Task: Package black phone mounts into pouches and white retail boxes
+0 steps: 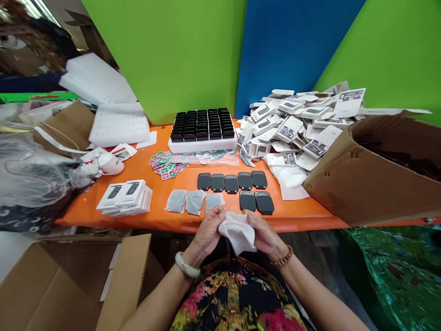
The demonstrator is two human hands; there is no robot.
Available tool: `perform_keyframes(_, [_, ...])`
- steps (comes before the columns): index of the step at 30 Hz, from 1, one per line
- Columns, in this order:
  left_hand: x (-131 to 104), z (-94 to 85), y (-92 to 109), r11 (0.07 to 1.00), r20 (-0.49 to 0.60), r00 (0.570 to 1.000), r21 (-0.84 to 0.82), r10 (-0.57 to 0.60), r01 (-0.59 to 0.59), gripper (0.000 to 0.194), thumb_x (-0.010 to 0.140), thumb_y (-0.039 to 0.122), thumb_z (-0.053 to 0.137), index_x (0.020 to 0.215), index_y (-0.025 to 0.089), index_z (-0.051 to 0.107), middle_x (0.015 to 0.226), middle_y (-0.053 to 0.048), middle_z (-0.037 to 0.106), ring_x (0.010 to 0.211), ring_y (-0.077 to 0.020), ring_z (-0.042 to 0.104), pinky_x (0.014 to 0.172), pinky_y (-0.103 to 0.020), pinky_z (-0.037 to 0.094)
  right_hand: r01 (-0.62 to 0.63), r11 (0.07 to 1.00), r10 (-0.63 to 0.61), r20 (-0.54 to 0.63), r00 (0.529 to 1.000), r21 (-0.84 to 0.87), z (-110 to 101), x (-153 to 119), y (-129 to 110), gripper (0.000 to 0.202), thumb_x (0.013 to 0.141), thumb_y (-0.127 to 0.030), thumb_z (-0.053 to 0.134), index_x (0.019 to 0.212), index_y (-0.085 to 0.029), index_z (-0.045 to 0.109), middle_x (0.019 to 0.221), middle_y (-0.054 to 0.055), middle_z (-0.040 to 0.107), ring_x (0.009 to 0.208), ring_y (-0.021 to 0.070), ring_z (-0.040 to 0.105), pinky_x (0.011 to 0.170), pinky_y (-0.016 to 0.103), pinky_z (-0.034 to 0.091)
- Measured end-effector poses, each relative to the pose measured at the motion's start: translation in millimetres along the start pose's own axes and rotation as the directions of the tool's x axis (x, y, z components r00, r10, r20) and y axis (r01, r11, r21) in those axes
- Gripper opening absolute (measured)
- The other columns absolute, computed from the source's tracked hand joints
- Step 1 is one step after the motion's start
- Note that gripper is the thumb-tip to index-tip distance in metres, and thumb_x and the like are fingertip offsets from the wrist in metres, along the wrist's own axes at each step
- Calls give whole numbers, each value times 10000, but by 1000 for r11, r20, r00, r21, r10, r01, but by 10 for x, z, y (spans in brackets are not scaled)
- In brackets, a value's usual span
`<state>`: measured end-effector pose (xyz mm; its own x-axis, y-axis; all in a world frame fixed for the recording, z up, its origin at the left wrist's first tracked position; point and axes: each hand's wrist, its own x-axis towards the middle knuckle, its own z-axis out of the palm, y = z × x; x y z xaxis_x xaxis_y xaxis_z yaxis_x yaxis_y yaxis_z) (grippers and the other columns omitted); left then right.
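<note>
A thin white pouch (237, 230) is stretched between my two hands at the table's front edge. My left hand (208, 230) pinches one side of it, and my right hand (265, 233) grips the other. Whether anything is inside the pouch I cannot tell. Just beyond, several flat black devices (231, 184) with rounded corners lie in two rows, the nearer row holding two. To their left, three similar devices sit inside thin whitish pouches (195, 202). Several more black pieces stand upright in a white foam tray (206, 145) at the back.
Small white printed boxes (126, 195) are stacked at the left. A large heap of flattened white boxes (292, 119) lies back right, beside a big cardboard box (379, 179). Green and red stickers (167, 164) lie before the tray. An open carton (69, 280) stands below left.
</note>
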<state>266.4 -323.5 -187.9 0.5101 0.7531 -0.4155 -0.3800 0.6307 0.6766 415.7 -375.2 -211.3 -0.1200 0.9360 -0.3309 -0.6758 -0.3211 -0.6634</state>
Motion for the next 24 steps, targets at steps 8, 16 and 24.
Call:
perform_keyframes(8, [-5,-159,122,840,184,966,540,-180,54,297,711,394,716,812,170,549,566,79,455,462,-60,363,484,-204,289,49,924,31,202,979,-379,-246,-87,-176,467,773,-574,647,639,-201,399,509,-85,330,437,54,235,424,205,184])
perform_keyframes(16, [74,-182,293,134,296,954,944,48,-300,111,761,159,562,691,161,648,739,-20,622,740,-163,548,718,-267,386,190,-172,-318,237,918,-967,-472,264,-629,194,808,-261,632,975,-199,554,991,92,591,878,233,535,790,365,419])
perform_keyframes(24, [75,-247,258,17,412,905,911,-102,-412,211,895,238,508,724,163,606,739,-21,574,757,-158,530,725,-265,389,15,-494,-130,91,987,-869,-463,580,-709,382,710,-344,743,997,-178,553,1041,127,575,979,301,534,814,375,390])
